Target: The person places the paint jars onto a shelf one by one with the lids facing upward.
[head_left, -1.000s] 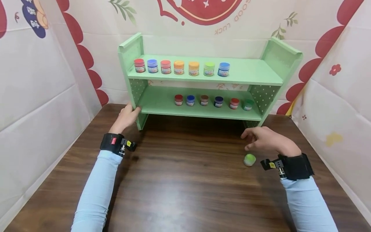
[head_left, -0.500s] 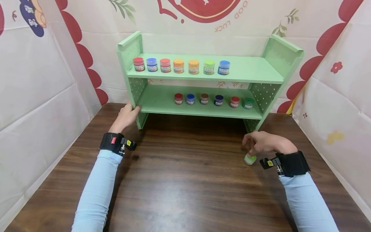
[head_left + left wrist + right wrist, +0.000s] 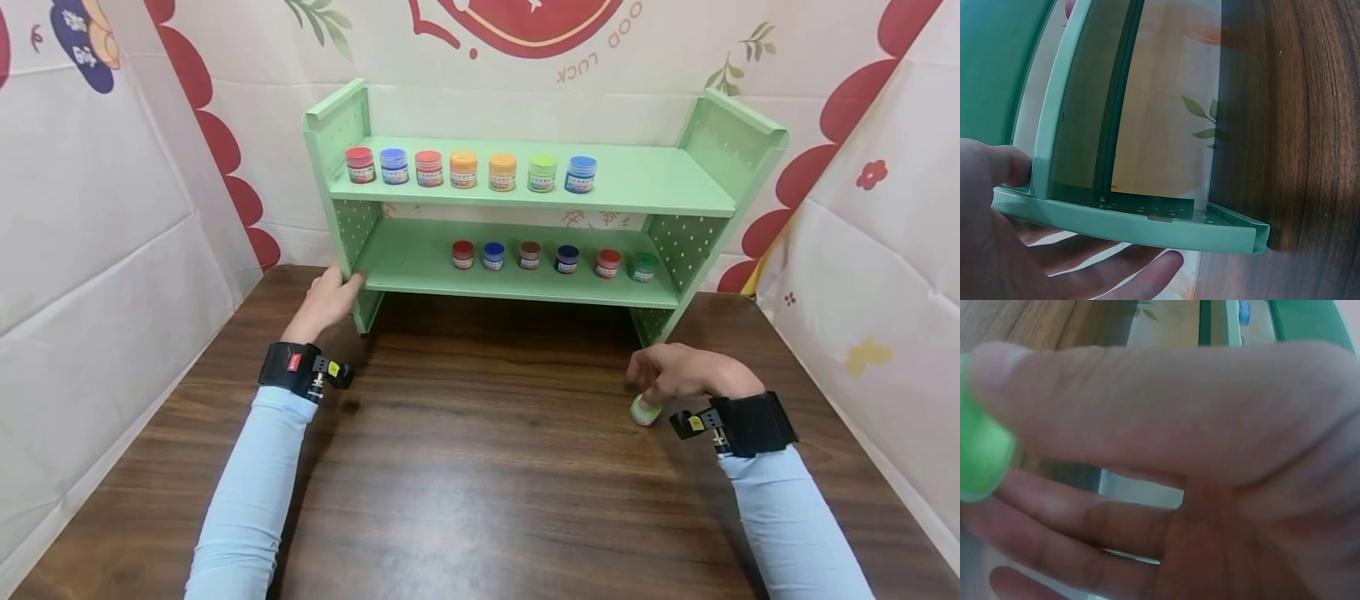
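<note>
My left hand (image 3: 322,305) holds the left side panel of the light-green two-tier shelf (image 3: 667,183). In the left wrist view the thumb lies on the inner side of the panel (image 3: 1125,230), with the fingers behind its outer side. At the table's right, my right hand (image 3: 684,372) pinches a small jar with a bright green lid (image 3: 643,413) between thumb and fingers. That jar is low at the tabletop; whether it touches the wood I cannot tell. Close up, the right wrist view shows the green lid (image 3: 984,453) partly cut off by the frame edge.
Several jars with coloured lids, such as a blue one (image 3: 581,175), line the upper tier. Smaller jars, among them a dark green one (image 3: 643,267), stand on the lower tier. A brown wooden table (image 3: 465,467) lies beneath, with printed cloth (image 3: 525,117) behind and at both sides.
My right hand has come down from above the green-lidded jar and taken hold of it. The left hand stays on the shelf's side panel.
</note>
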The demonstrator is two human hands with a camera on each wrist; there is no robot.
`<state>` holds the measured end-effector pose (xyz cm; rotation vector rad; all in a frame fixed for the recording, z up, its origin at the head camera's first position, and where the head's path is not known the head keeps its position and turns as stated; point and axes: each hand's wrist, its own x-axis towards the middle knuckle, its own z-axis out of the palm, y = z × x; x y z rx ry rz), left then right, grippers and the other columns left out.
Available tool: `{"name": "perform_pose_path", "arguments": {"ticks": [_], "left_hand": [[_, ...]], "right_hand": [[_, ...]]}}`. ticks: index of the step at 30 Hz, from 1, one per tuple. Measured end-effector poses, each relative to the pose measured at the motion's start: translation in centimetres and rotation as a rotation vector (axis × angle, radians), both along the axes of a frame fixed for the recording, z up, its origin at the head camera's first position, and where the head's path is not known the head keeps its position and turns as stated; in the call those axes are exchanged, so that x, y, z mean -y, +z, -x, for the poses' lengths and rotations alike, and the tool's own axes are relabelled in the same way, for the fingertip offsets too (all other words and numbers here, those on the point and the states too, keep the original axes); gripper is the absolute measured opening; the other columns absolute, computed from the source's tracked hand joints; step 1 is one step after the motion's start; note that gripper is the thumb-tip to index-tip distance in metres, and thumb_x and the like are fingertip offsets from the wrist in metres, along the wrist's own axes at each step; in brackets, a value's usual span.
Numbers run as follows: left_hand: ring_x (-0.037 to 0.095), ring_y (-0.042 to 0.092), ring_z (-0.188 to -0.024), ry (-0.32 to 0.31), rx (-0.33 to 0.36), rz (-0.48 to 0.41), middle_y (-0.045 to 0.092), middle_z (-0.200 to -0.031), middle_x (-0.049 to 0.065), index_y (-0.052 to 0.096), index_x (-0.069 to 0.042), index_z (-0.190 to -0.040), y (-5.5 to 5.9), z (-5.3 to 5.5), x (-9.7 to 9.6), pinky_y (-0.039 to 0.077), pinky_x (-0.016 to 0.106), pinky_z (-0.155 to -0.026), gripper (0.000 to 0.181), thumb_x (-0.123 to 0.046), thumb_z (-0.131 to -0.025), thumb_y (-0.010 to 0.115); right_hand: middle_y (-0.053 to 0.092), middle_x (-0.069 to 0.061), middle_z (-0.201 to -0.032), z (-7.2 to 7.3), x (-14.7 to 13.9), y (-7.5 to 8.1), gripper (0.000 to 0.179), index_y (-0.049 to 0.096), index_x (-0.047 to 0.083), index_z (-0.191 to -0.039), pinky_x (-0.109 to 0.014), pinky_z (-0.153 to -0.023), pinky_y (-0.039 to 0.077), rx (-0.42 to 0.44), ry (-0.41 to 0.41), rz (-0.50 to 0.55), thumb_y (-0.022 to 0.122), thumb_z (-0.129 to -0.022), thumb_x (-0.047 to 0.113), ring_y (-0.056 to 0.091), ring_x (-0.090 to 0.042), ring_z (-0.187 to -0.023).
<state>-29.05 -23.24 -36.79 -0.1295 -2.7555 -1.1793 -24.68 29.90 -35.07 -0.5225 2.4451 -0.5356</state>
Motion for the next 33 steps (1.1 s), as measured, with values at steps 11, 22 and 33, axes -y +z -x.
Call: {"name": "perform_pose_path", "arguments": {"ticks": [11, 22, 33], "left_hand": [[0.038, 0.057, -0.117, -0.001, 0.011, 0.004, 0.056, -0.14, 0.024, 0.034, -0.009, -0.155, -0.1, -0.1, 0.1, 0.048, 0.057, -0.1, 0.058, -0.041, -0.107, 0.036], [0.037, 0.055, -0.118, -0.001, 0.013, 0.003, 0.056, -0.136, 0.023, 0.036, -0.009, -0.154, 0.0, 0.0, -0.1, 0.046, 0.056, -0.101, 0.057, -0.042, -0.107, 0.036], [0.039, 0.056, -0.119, 0.015, 0.017, 0.009, 0.056, -0.138, 0.024, 0.035, -0.009, -0.155, 0.0, 0.0, 0.0, 0.046, 0.059, -0.103, 0.059, -0.042, -0.106, 0.036]], "right_hand": [[0.067, -0.009, -0.102, 0.2, 1.0, -0.9, 0.027, 0.065, 0.001, -0.118, -0.032, -0.074, 0.051, -0.16, 0.044, 0.029, 0.073, -0.095, 0.014, 0.059, -0.02, -0.089], [0.063, -0.008, -0.098, 0.1, 1.6, -0.9, 0.036, 0.067, 0.004, -0.119, -0.034, -0.075, 0.047, -0.155, 0.013, -0.046, 0.08, -0.089, 0.018, 0.055, -0.021, -0.087], [0.067, -0.003, -0.09, 0.2, 2.0, -1.9, 0.027, 0.069, 0.006, -0.112, -0.031, -0.066, 0.043, -0.269, 0.012, -0.011, 0.07, -0.099, 0.029, 0.052, -0.015, -0.077]]}}
